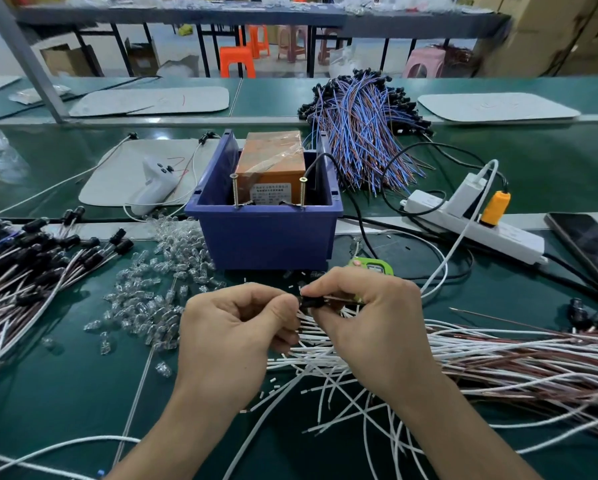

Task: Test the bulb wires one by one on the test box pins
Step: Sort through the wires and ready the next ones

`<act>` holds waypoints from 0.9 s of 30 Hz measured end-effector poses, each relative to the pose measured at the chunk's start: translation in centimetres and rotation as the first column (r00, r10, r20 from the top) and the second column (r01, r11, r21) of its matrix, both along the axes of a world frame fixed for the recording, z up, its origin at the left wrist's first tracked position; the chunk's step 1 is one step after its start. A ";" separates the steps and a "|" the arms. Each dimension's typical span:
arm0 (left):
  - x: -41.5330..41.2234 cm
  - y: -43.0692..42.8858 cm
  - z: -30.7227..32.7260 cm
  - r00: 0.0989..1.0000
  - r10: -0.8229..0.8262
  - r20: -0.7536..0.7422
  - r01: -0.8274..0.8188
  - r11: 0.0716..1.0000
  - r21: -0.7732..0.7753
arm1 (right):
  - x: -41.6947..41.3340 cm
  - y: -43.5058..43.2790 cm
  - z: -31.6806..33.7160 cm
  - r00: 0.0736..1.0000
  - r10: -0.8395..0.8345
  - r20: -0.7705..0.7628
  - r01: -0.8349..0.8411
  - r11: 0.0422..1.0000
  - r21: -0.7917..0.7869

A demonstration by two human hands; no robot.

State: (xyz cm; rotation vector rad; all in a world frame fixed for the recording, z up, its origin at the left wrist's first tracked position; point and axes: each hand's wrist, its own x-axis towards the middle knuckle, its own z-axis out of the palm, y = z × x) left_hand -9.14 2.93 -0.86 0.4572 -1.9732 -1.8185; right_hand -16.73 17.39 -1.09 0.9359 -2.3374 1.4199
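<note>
Hands meet low centre in the head view: left hand [235, 327] and right hand [363, 317] both pinch one black bulb socket [309, 302], lying crosswise. Test box pins [302, 192] stand at twelve o'clock, the right hand looking marginally nearer.

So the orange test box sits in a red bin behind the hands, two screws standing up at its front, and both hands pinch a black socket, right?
Not quite: the bin is blue, not red, as the head view shows. The rest holds: orange test box inside, two screws upright, left hand and right hand pinching the black socket.
</note>
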 end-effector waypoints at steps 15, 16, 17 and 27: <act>-0.1 -0.4 -0.3 1.000 -0.013 0.007 0.013 1.000 -0.028 | -0.4 0.5 0.1 0.972 0.123 0.201 -0.107 0.990 -0.090; -0.1 -0.5 -0.2 0.999 -0.033 0.017 0.033 0.999 -0.013 | -0.5 0.5 0.1 0.962 0.142 0.234 -0.118 0.987 -0.113; -0.2 -0.7 -0.1 0.998 -0.057 0.026 0.057 0.998 0.010 | -0.6 0.6 0.1 0.952 0.163 0.261 -0.131 0.982 -0.134; -0.4 -0.6 0.1 0.998 -0.064 0.001 0.063 0.993 0.101 | -1.1 0.6 0.3 0.949 0.159 0.272 -0.125 0.983 -0.136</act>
